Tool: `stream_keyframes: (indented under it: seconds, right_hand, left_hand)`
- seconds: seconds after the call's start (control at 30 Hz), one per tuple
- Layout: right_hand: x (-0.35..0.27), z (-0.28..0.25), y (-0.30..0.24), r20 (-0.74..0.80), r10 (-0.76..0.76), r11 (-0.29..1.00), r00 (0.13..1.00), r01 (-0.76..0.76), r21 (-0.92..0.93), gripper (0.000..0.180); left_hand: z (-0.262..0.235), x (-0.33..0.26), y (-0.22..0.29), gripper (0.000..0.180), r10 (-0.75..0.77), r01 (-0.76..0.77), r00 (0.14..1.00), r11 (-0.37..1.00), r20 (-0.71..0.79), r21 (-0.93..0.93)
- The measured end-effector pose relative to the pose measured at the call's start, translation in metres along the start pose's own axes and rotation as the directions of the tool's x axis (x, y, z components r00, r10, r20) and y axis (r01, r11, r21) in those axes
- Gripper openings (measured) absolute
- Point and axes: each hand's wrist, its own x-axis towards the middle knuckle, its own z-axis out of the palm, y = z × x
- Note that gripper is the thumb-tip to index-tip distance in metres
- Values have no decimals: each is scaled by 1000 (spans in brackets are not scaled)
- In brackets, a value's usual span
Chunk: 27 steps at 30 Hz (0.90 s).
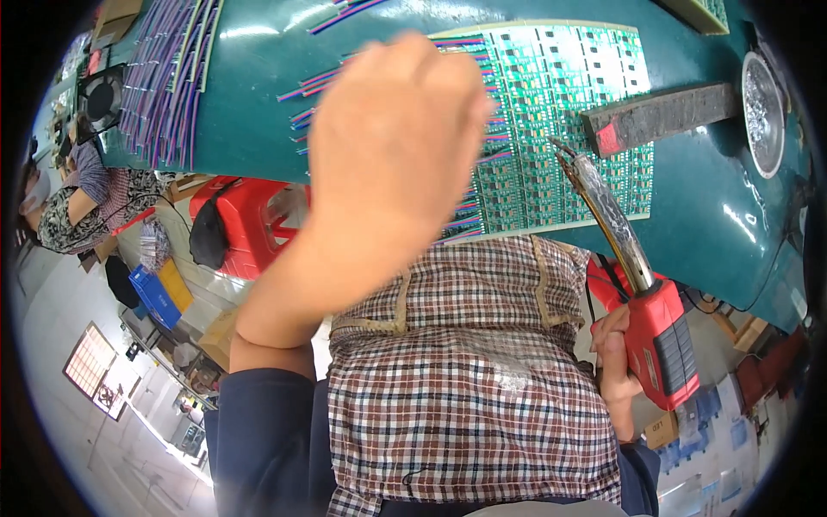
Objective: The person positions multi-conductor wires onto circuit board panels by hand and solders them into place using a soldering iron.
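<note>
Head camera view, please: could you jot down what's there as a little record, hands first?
Left hand: before the board's left edge; grip hidden
Right hand: holding a red soldering tool, its tip over the board in view; contact unclear
Board: green circuit panel, purple-blue wires along its left side
Right side: dark bar overlapping the panel's edge; metal bowl
Far left: wire bundle, black fan
Surface: green table

This is an electronics workshop, shown by the circuit-board panel (538,95), soldering gun (659,332), coloured wires (166,86) and green workbench (250,95).
</note>
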Motion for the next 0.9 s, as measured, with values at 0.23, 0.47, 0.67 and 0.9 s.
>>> stream_keyframes:
  seconds: [0.23, 0.47, 0.67, 0.9]
  right_hand:
    - [-3, 5, 7, -60, -43, 997, 997, 47, 64, 1]
    - [-1, 3, 10, -50, -69, 997, 996, 68, -32, 3]
    - [1, 3, 3, -86, -54, 999, 995, 54, -3, 8]
    - [1, 0, -1, -30, -47, 996, 998, 45, -74, 7]
  left_hand:
    - [-15, 55, -43, 17, -108, 108, 994, 992, -3, 59]
    - [-21, 56, -43, 16, -250, 262, 965, 928, 81, -264]
    - [-17, 62, -50, 15, -99, 112, 989, 987, 109, -118]
    - [-42, 57, -5, 13, -365, 398, 917, 832, 160, -386]
